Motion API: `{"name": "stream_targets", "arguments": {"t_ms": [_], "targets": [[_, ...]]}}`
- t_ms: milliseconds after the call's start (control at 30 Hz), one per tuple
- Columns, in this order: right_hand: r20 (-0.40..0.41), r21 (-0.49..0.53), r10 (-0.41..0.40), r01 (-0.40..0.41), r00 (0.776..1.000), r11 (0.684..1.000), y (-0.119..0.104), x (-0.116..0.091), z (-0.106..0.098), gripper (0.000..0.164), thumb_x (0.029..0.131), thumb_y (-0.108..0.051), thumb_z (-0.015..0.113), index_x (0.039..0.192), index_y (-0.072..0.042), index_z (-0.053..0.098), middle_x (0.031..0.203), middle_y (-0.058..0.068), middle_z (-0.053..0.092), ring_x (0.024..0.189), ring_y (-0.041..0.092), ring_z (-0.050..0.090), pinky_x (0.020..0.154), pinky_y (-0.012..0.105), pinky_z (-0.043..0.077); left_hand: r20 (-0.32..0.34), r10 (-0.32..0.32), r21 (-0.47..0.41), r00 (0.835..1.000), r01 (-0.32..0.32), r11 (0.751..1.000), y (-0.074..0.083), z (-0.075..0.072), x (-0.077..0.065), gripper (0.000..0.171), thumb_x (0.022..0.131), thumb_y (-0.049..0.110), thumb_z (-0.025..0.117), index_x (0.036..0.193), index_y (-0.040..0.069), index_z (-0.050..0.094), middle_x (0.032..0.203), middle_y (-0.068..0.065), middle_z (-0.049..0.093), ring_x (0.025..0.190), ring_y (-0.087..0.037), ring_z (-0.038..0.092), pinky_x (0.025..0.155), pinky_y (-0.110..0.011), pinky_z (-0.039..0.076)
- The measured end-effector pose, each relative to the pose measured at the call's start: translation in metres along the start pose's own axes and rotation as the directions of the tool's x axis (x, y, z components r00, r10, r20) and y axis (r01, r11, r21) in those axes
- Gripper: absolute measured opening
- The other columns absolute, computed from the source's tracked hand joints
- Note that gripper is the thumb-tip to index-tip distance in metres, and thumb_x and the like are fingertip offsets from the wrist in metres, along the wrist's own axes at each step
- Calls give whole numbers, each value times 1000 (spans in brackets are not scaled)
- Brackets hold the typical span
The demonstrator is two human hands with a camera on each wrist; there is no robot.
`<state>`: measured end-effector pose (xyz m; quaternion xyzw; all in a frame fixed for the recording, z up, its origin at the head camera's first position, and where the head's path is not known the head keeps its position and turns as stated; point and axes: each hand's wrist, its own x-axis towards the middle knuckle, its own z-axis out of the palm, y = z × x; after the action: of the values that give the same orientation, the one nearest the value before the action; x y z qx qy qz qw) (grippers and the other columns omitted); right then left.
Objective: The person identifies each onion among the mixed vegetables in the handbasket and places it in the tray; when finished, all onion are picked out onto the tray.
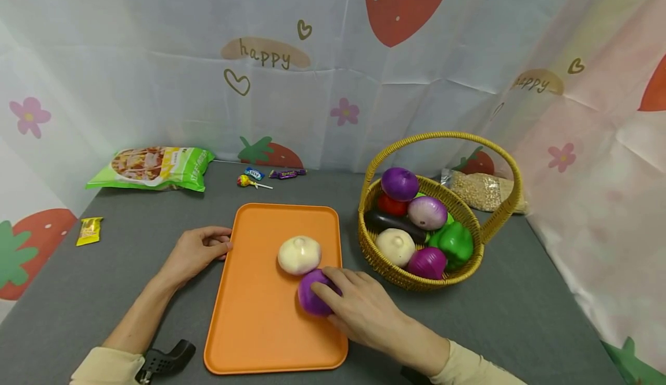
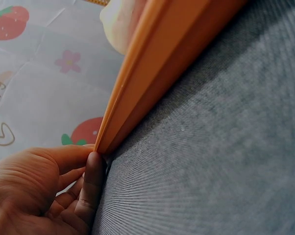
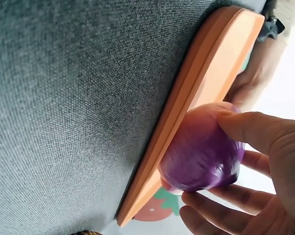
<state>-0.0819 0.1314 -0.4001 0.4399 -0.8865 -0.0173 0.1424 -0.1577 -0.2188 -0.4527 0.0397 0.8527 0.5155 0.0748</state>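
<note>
An orange tray [image 1: 260, 339] lies on the grey table, and my left hand [image 1: 200, 249] pinches its left rim between thumb and forefinger. In the left wrist view those fingers [image 2: 91, 169] meet at the raised edge. My right hand [image 1: 359, 307] grips a round purple onion [image 1: 309, 292] low over the right part of the tray. The right wrist view shows my thumb on one side of the purple onion [image 3: 201, 152] and the other fingers on the opposite side. Directly behind it, a white onion [image 1: 299, 252] sits on the tray.
Right of the tray stands a yellow wicker basket [image 1: 372, 256] with a tall handle, holding several onions, an eggplant [image 1: 392, 225] and a green pepper [image 1: 454, 243]. Behind are a green food bag [image 1: 156, 168], a lollipop [image 1: 244, 181], wrapped sweets [image 1: 287, 174] and a grain bag [image 1: 481, 191].
</note>
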Motion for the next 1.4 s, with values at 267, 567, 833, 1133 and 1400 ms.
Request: {"name": "stream_targets", "arguments": {"t_ms": [267,567,833,1133,1400], "targets": [[22,2,-5,5,1000,1000,0,-1,-2,53,82,-36,77,129,-25,55,129,7,60,109,23,64,90,35,56,-6,11,4,1000,-10,1000,0,1,0,43,95,19,64,131,-5,57,108,-21,67,80,-3,66,71,-21,57],[4,-5,-16,16,1000,1000,0,-1,-3,53,81,-36,78,128,-24,56,129,7,60,110,23,64,90,36,56,-22,25,32,999,-24,999,0,1,1,41,95,17,64,130,-5,59,107,-20,68,78,-2,64,70,-20,56],[-13,-16,-10,9,1000,1000,1,-1,-3,54,80,-37,79,128,-24,57,128,7,61,109,23,65,90,35,56,-28,45,50,999,-44,998,2,2,2,40,95,19,64,128,-4,61,104,-18,69,76,-2,64,68,-21,54],[-107,5,5,-4,994,1000,16,2,-24,49,82,-38,77,125,-20,61,123,9,64,104,24,67,85,36,58,-19,27,30,999,-27,999,2,1,2,41,95,18,64,129,-4,59,105,-19,68,77,-2,64,69,-21,56],[-320,-18,169,-184,932,983,91,12,-70,34,82,-19,74,113,-8,67,107,9,68,86,25,67,67,38,56,-12,26,31,1000,-25,999,1,1,1,41,95,18,64,130,-4,59,106,-19,68,78,-3,65,70,-21,57]]}}
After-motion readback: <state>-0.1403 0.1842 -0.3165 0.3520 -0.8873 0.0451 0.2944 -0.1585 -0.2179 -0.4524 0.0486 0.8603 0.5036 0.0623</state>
